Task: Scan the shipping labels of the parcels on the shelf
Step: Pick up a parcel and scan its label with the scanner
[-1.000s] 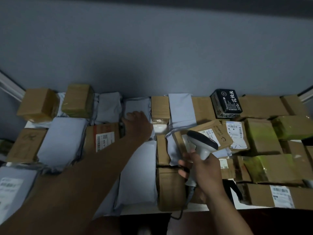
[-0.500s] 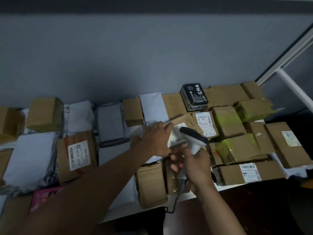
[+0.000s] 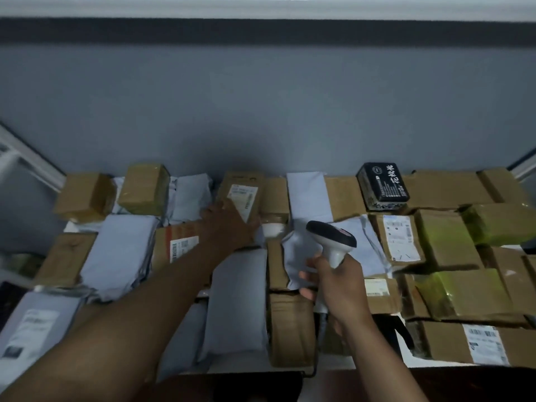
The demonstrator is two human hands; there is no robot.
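Note:
Many cardboard boxes and grey mailer bags cover the shelf. My left hand (image 3: 227,226) reaches to the back row and holds a brown box (image 3: 240,192) tilted up, its white shipping label (image 3: 243,200) facing me. My right hand (image 3: 333,281) grips the handle of a white barcode scanner (image 3: 332,240) with a dark head, held over a grey mailer (image 3: 301,256) near the middle. The scanner's cable hangs down past the shelf's front edge.
A black box with white characters (image 3: 382,185) stands at the back right. Labelled boxes (image 3: 400,240) and green-taped parcels (image 3: 464,291) fill the right side. Grey mailers (image 3: 119,253) lie to the left. White shelf posts (image 3: 34,163) rise at both far corners.
My left hand moved from beside the scanner to the back row and now holds a labelled brown box there. The view swung back left. The scanner stayed near the middle.

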